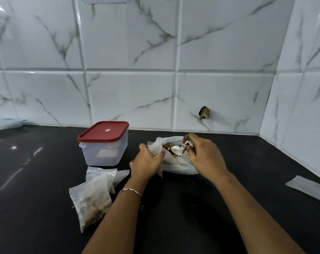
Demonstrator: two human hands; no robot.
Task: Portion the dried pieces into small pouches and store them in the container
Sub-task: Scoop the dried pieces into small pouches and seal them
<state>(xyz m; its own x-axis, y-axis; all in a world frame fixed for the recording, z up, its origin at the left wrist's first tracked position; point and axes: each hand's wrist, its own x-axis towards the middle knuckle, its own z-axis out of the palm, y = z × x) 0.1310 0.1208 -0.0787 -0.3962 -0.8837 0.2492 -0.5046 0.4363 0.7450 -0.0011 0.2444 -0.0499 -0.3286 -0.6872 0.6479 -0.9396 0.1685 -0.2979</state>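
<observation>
A large white bag (179,165) of brown dried pieces (167,146) lies open on the black counter. My left hand (146,163) grips a small clear pouch (154,148) at the bag's left edge. My right hand (204,154) pinches a white plastic spoon (176,150) over the bag's mouth. A filled pouch (90,204) lies at the front left, with more pouches (102,176) behind it. The translucent container (105,147) with a red lid (103,132) stands closed to the left of the bag.
Black counter (45,180) meets a white marbled tile wall at the back and right. A strip of white paper (309,187) lies at the right edge. Clear plastic with a blue strip (7,123) sits at the far left by the wall.
</observation>
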